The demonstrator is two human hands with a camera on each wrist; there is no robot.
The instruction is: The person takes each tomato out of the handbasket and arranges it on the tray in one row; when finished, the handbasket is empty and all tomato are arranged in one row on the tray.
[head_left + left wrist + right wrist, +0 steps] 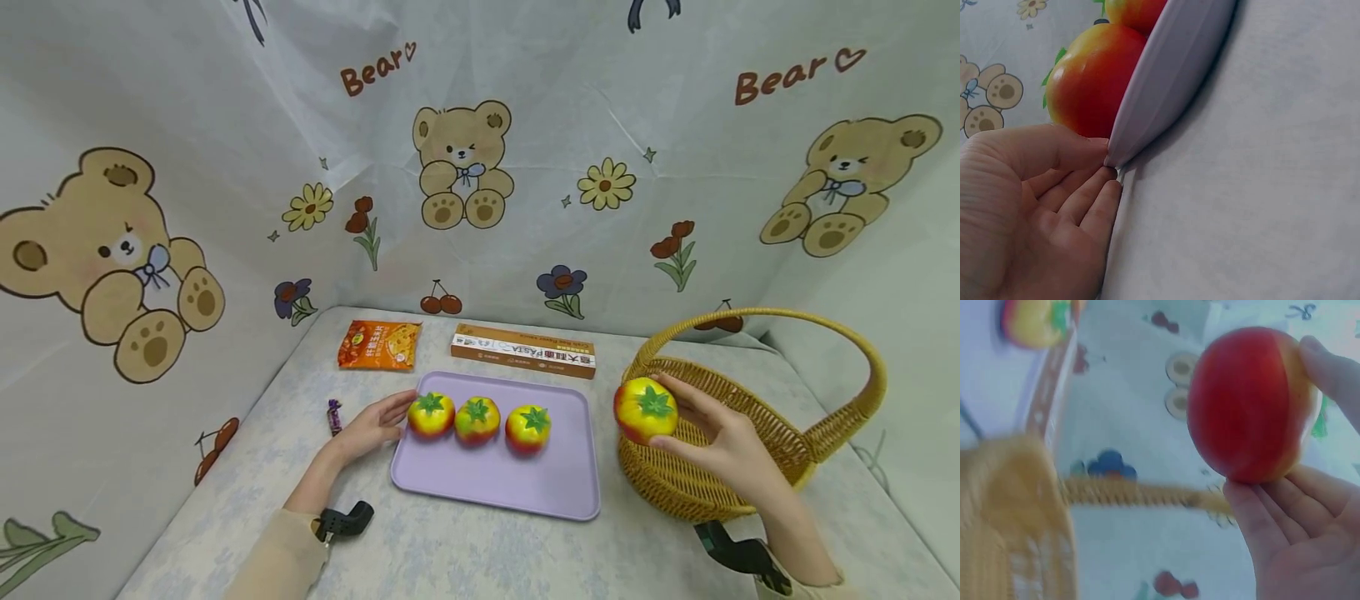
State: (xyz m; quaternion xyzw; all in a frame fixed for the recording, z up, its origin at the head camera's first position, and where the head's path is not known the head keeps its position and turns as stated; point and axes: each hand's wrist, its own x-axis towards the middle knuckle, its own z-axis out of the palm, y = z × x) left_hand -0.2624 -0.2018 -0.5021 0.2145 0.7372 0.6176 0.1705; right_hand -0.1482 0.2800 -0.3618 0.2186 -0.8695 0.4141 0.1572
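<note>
My right hand [723,442] holds a red-and-yellow tomato-like fruit [645,411] with a green leafy top, thumb on one side and fingers on the other. In the head view this fruit is in front of the wicker basket's [675,492] left side; the right wrist view shows its red side [1241,406]. My left hand [378,427] pinches the left rim of a lilac tray [495,492], as the left wrist view shows at the tray edge [1160,81]. On the tray, three similar fruits sit in a row: left [431,416], middle [477,421] and right [527,430].
Behind the tray lie an orange snack packet [379,345] and a long pasta box [522,351]. A small purple-wrapped candy [334,417] is left of the tray. The basket's tall handle [757,312] arches over it at the right. A bear-print cloth [525,250] hangs behind.
</note>
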